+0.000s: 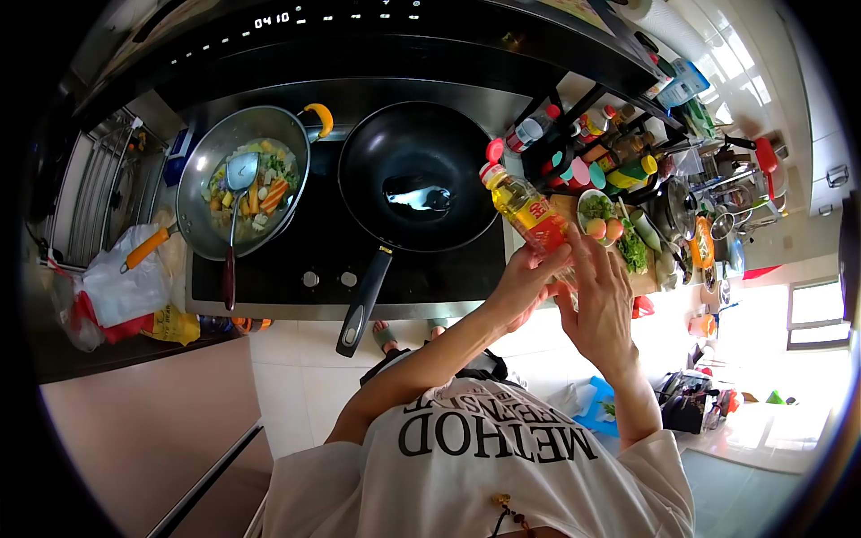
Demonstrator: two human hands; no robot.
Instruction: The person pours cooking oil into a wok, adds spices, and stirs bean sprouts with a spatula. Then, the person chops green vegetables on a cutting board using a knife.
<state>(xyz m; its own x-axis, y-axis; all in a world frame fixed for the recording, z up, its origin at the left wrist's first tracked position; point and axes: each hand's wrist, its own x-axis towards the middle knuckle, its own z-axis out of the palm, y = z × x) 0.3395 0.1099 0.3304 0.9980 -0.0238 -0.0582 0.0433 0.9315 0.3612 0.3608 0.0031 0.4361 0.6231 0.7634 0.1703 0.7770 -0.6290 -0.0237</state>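
Note:
A clear cooking oil bottle [531, 215] with a red label and yellow oil leans toward the frying pan, its red flip cap open. My left hand [525, 285] is closed around the bottle's lower part. Against the lower end lies my right hand [599, 309], fingers fairly straight and thumb apart, gripping it from the other side. The bottle's base is mostly hidden by both hands. The black frying pan [377, 148] rests on the stove, its handle pointing toward me. A shiny patch [420, 197], apparently liquid, shows on the pan's bottom.
Left of the pan stands a wok [190, 202] with cut vegetables and a spatula [240, 170]. A bowl [595, 199] of greens and eggs is on the right counter, beside leafy greens [635, 248]. Seasoning bottles crowd a rack. Plastic bags [126, 278] lie far left.

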